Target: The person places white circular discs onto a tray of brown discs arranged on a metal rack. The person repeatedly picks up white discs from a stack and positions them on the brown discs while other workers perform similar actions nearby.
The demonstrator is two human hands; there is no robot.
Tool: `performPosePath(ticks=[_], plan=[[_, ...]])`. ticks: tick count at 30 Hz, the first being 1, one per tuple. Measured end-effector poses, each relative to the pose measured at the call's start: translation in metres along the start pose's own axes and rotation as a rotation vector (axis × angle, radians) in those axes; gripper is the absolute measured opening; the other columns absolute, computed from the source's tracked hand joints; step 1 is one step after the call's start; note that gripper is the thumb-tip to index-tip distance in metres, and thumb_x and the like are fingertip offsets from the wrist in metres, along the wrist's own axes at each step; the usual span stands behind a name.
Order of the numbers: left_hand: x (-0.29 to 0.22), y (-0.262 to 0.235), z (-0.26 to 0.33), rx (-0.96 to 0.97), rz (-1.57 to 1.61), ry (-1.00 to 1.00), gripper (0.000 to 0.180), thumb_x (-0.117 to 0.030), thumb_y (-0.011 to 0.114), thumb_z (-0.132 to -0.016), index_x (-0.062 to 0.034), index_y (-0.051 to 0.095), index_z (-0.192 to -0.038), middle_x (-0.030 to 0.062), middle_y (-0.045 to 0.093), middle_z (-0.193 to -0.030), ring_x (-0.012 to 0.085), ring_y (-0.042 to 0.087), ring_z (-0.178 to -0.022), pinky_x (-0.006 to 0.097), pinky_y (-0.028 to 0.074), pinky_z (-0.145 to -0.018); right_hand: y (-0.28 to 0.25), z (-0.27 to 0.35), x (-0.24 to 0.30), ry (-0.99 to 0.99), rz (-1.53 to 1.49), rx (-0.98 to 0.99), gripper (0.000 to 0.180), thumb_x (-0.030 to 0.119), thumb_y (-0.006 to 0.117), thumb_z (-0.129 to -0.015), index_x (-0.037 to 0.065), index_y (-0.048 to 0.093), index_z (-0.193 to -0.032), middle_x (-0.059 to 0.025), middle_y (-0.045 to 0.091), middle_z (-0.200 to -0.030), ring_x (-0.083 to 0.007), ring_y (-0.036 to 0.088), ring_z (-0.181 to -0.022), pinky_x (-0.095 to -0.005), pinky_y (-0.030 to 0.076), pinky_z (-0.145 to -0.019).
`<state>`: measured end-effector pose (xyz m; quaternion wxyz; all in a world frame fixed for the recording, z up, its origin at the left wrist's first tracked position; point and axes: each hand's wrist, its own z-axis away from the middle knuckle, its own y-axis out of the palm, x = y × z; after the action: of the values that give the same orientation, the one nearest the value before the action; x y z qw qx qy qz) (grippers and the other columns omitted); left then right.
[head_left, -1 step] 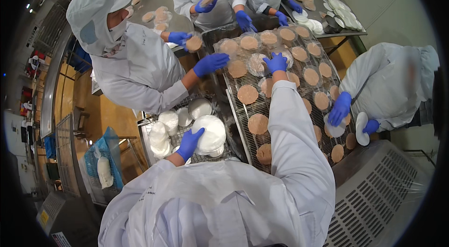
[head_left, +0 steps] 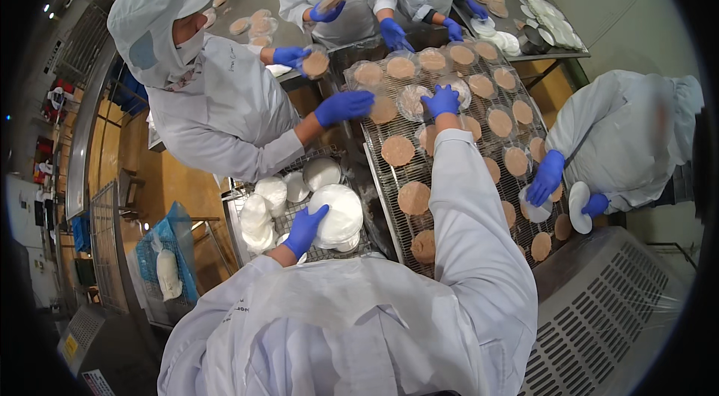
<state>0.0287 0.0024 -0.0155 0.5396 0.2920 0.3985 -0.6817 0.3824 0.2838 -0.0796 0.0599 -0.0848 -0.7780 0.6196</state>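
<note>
The right hand (head_left: 442,101), in a blue glove, reaches far over the wire-mesh conveyor (head_left: 383,180) with fingers spread and pressed down on a clear round tray (head_left: 414,101) that holds one brown patty; whether the fingers actually pinch the tray rim cannot be told. The left hand (head_left: 305,230) lies with fingers together, curled over the top of a stack of white round lids (head_left: 341,212) resting in a wire basket (head_left: 238,210) just left of the conveyor. More brown patties (head_left: 398,150) lie in rows along the mesh, some bare, some already in trays. A co-worker's gloved hand (head_left: 344,107) reaches in close beside the same tray from the left, and another co-worker's hand (head_left: 545,178) works the right edge of the belt. Judged from this layout, good practice is to seat the tray flat around its patty with light, even pressure, keep the sleeve clear of neighbouring patties, and lift only one lid from the stack.
</note>
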Motion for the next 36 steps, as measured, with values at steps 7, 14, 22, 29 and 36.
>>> performPosePath(ticks=[7,14,22,29,36], plan=[[0.01,0.001,-0.012,-0.002,0.089,-0.03,0.049,-0.032,0.062,-0.08,0.0083,0.053,-0.107,0.0143,0.061,-0.097,0.0192,0.059,-0.085,0.03,0.046,-0.074,-0.044,0.043,0.037,-0.09,-0.763,0.097,0.032,0.024,0.058,-0.079,0.001,0.058,-0.101,-0.0172,0.061,-0.101,-0.029,0.058,-0.091,-0.0375,0.045,-0.079],[-0.025,0.033,-0.04,0.161,0.176,0.088,0.044,-0.027,0.061,-0.082,0.0062,0.053,-0.109,0.0113,0.061,-0.096,0.0162,0.057,-0.086,0.028,0.046,-0.075,-0.128,0.197,0.062,-0.144,-0.997,0.561,0.025,0.012,0.056,-0.079,0.0,0.058,-0.1,-0.0133,0.061,-0.092,-0.0243,0.059,-0.082,-0.0328,0.046,-0.076],[-0.024,0.045,-0.028,0.227,0.288,0.046,0.041,-0.025,0.061,-0.082,0.0046,0.054,-0.11,0.009,0.06,-0.097,0.0138,0.057,-0.084,0.026,0.046,-0.074,-0.113,0.163,-0.032,0.263,-1.481,0.63,0.028,0.001,0.051,-0.078,-0.001,0.056,-0.106,-0.0105,0.061,-0.083,-0.0181,0.06,-0.075,-0.0283,0.05,-0.066],[-0.048,0.036,-0.023,0.182,0.201,0.031,0.044,-0.03,0.059,-0.082,0.0089,0.055,-0.103,0.0105,0.061,-0.089,0.0142,0.056,-0.08,0.028,0.045,-0.069,-0.132,0.197,0.048,-0.151,-0.949,0.589,0.023,0.014,0.055,-0.081,0.0,0.06,-0.099,-0.0107,0.063,-0.088,-0.0194,0.06,-0.077,-0.0287,0.047,-0.072],[-0.038,0.024,-0.004,0.167,0.141,0.037,0.048,-0.03,0.06,-0.081,0.0065,0.052,-0.11,0.0103,0.06,-0.095,0.0173,0.057,-0.083,0.029,0.046,-0.072,-0.084,0.184,-0.042,0.166,-1.147,0.363,0.019,0.01,0.051,-0.081,0.0,0.061,-0.094,-0.0112,0.064,-0.077,-0.0186,0.06,-0.067,-0.0309,0.048,-0.064]])
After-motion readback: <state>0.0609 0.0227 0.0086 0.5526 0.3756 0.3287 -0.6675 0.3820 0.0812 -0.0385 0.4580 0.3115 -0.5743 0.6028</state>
